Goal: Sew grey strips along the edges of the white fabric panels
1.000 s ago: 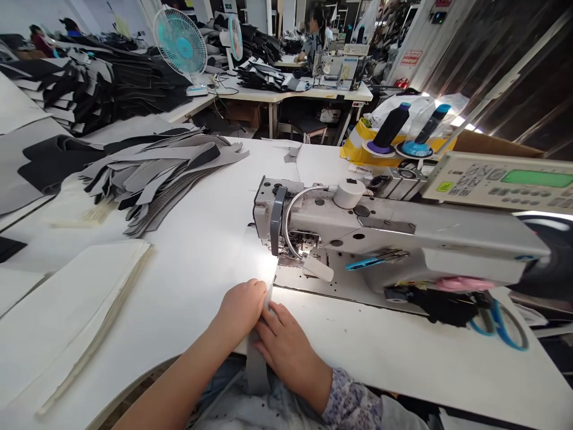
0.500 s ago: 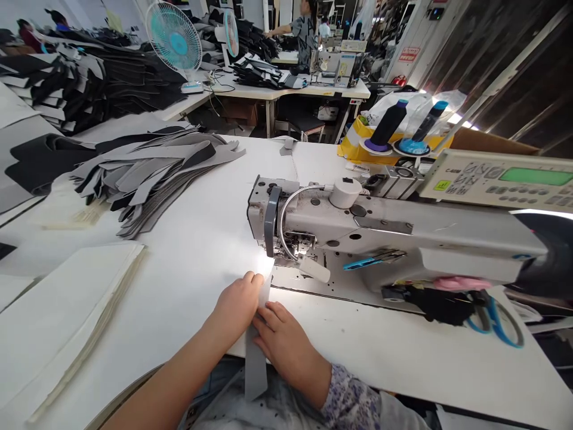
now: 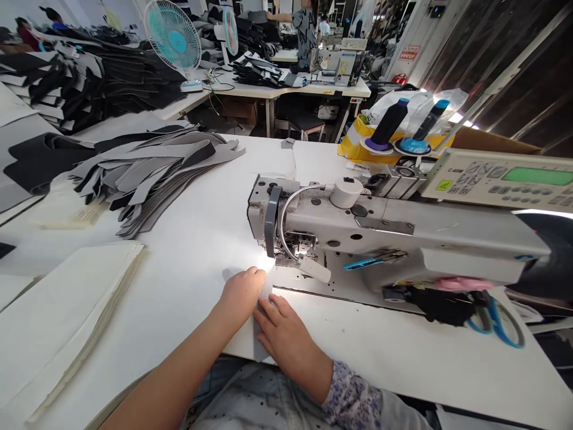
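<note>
The left hand (image 3: 242, 295) and right hand (image 3: 286, 340), fingers spread, press a grey strip (image 3: 263, 325) flat at lower centre, just before the sewing machine (image 3: 358, 227). Positioning looks underway; the strip needs guiding forward.

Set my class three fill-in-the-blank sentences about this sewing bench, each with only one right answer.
The strip between the left hand and right hand is ____.
The right sleeve has a ____ print.
The scissors have ____ handles.

Missing words: grey; floral; blue.
</note>
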A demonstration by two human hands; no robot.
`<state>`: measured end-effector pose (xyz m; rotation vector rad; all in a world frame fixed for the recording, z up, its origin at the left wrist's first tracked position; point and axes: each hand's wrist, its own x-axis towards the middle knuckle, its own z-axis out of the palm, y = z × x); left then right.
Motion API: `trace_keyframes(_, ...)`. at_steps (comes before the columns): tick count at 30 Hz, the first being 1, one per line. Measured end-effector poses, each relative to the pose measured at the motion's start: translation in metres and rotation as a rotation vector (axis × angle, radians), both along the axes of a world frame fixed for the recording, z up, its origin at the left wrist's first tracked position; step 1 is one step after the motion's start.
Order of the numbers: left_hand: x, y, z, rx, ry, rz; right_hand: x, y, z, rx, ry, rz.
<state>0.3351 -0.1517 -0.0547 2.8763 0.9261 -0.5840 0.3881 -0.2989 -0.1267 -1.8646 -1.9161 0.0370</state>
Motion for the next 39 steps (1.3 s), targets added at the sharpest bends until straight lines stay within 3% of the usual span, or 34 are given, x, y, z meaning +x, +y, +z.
trace_keyframes(6,0.005,-0.001,0.0,0.02,-0.03,-0.008,0.004,0.018,0.013,-0.073,0.013,0.004)
trace_keyframes(16,0.022,0.014,-0.017,0.045,-0.128,-0.01,0.013,0.028,0.008,-0.017,0.065,-0.028)
trace_keyframes(23,0.042,0.011,-0.003,0.04,-0.104,0.011,0.022,0.041,0.008,0.057,0.142,-0.046)
trace_keyframes(26,0.035,0.016,-0.003,0.022,-0.177,-0.061,0.02,0.037,0.007,0.037,0.105,-0.072)
trace_keyframes(31,0.012,0.033,-0.019,0.012,-0.328,-0.185,0.011,0.025,0.003,-0.001,-0.009,-0.039)
trace_keyframes(39,0.015,0.043,-0.035,0.083,-0.208,-0.269,0.01,0.025,0.005,0.018,-0.048,-0.043)
